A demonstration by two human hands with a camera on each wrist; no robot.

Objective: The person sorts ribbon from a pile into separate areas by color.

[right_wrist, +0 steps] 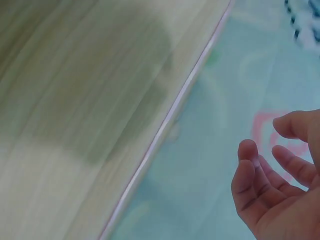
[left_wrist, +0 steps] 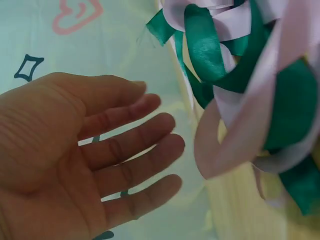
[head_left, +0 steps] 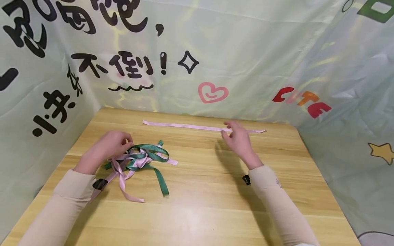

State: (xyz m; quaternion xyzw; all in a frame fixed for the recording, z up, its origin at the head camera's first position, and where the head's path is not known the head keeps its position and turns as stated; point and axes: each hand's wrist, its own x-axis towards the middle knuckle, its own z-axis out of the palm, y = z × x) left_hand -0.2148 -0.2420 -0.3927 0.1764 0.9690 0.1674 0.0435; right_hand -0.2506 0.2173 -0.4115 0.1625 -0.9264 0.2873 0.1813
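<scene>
A loose tangle of pink ribbon (head_left: 123, 177) and green ribbon (head_left: 160, 181) lies on the left half of the table. My left hand (head_left: 114, 143) hovers at the tangle's left side; in the left wrist view its fingers (left_wrist: 135, 150) are relaxed and apart from the loops, holding nothing. A single pink ribbon strip (head_left: 184, 126) is laid out nearly straight along the table's far edge, also seen as a thin pink line (right_wrist: 165, 120) in the right wrist view. Above that strip's right part is my right hand (head_left: 238, 140), its thumb and fingers (right_wrist: 245, 185) loosely bent with a gap between them.
The wooden table (head_left: 200, 191) is enclosed by pale printed cloth (head_left: 246, 51) at the back and both sides. Black wrist straps (head_left: 100, 184) sit at the cuffs. One pink ribbon tail runs under the left forearm.
</scene>
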